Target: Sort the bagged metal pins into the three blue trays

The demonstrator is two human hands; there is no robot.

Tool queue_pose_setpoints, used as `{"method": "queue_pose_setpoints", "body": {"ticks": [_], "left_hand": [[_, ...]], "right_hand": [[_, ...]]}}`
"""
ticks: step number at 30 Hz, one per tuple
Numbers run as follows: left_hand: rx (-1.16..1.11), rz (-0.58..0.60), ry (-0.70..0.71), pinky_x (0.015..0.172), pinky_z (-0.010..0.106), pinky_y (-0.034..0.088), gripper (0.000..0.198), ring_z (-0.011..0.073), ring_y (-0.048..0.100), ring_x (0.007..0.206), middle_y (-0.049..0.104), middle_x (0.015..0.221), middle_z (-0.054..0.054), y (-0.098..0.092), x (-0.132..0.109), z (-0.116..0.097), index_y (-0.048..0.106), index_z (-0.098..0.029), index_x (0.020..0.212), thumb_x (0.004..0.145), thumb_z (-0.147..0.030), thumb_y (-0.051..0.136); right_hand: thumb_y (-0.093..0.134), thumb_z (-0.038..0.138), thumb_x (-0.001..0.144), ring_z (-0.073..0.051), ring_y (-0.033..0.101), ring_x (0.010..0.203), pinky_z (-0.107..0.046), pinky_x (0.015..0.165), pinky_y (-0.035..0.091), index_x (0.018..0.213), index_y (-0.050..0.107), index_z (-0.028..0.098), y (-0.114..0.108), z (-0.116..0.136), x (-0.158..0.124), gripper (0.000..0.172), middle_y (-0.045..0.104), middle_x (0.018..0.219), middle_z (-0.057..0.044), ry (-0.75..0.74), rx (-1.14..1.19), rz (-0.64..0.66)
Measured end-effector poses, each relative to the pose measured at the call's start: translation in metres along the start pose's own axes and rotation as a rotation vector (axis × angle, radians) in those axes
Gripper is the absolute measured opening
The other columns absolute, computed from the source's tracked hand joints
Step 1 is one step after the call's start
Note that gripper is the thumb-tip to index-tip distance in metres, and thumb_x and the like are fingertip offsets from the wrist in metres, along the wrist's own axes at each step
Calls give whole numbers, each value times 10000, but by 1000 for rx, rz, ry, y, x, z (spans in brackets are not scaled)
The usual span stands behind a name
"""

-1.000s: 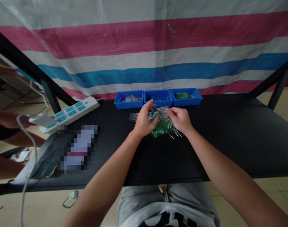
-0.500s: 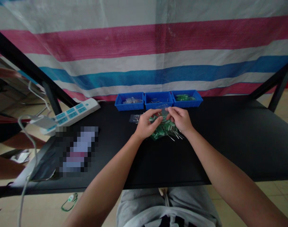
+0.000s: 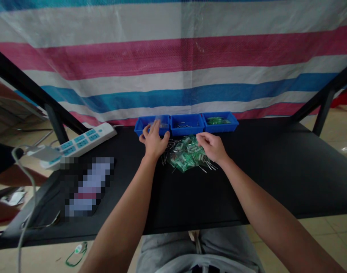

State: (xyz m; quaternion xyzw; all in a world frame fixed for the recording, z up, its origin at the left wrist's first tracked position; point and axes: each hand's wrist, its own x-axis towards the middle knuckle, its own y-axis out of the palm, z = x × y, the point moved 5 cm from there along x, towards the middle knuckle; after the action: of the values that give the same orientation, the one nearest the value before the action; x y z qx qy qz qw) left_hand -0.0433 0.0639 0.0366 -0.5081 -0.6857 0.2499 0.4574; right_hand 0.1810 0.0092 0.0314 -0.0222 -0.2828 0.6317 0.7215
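Note:
My left hand point(image 3: 154, 141) reaches over the front of the left blue bin point(image 3: 137, 125), fingers spread, with clear plastic bags at its fingertips. Whether it touches them I cannot tell. My right hand point(image 3: 212, 146) is closed at the right edge of a pile of green packets point(image 3: 187, 155), and what its fingers hold, if anything, is too small to make out. Thin metal rods point(image 3: 210, 164) stick out of the pile. The middle blue bin point(image 3: 187, 131) holds a few metal rods. Green packets lie in the right blue bin point(image 3: 226, 127).
On the left of the black table point(image 3: 275, 170) are a white power strip point(image 3: 82, 144) with a cable and a pixelated flat object point(image 3: 90, 187). Black frame bars stand at both sides before a striped sheet point(image 3: 150, 57). Another person's limbs point(image 3: 22, 174) show at the far left.
My left hand has moved left and away from my right hand, to the left bin, and its fingers have spread. The clear bag between my hands no longer shows there. The view has shifted slightly.

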Motion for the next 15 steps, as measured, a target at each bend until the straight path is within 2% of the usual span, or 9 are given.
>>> {"method": "queue_pose_setpoints", "body": {"ticks": [3,5,7,10,12,15], "left_hand": [[92,120,-78,1068,665,164,783,436,137,1426,127,1603,114,5,-5,0,413,-288,1422,717,-562,613],[91,99,-105,1077,659,161,829,442,90,1437,49,1611,119,1,-9,-2,386,-282,1434,692,-553,635],[68,30,-108,1079,642,190,783,434,108,1434,48,1608,123,-6,-12,-5,400,-268,1419,713,-524,624],[42,-23,-89,1063,613,254,667,421,186,1410,140,1589,130,-15,-15,-8,484,-247,1345,735,-479,622],[28,-14,-46,1044,573,307,555,385,291,1367,310,1525,130,-17,-14,-9,545,-238,1279,758,-420,608],[-2,77,80,1001,498,373,349,309,475,1230,585,1277,100,-13,-11,-11,645,-235,1135,811,-289,525]], "right_hand": [[575,460,838,-151,606,567,-267,578,446,940,694,162,0,5,0,337,667,633,-22,-75,-120,48],[593,429,825,-155,619,573,-272,587,457,962,696,158,0,7,0,321,687,658,-29,-115,-179,74],[595,399,820,-158,629,581,-276,597,469,956,698,159,0,7,0,294,698,676,-33,-135,-212,86],[599,359,812,-165,641,611,-289,635,490,929,704,174,0,6,1,243,710,694,-35,-147,-244,62],[603,331,802,-175,644,637,-305,669,499,904,708,182,-2,4,2,209,712,692,-35,-154,-268,19],[607,302,786,-187,647,665,-320,696,503,876,715,186,-4,0,3,183,713,690,-40,-151,-292,-38]]}}
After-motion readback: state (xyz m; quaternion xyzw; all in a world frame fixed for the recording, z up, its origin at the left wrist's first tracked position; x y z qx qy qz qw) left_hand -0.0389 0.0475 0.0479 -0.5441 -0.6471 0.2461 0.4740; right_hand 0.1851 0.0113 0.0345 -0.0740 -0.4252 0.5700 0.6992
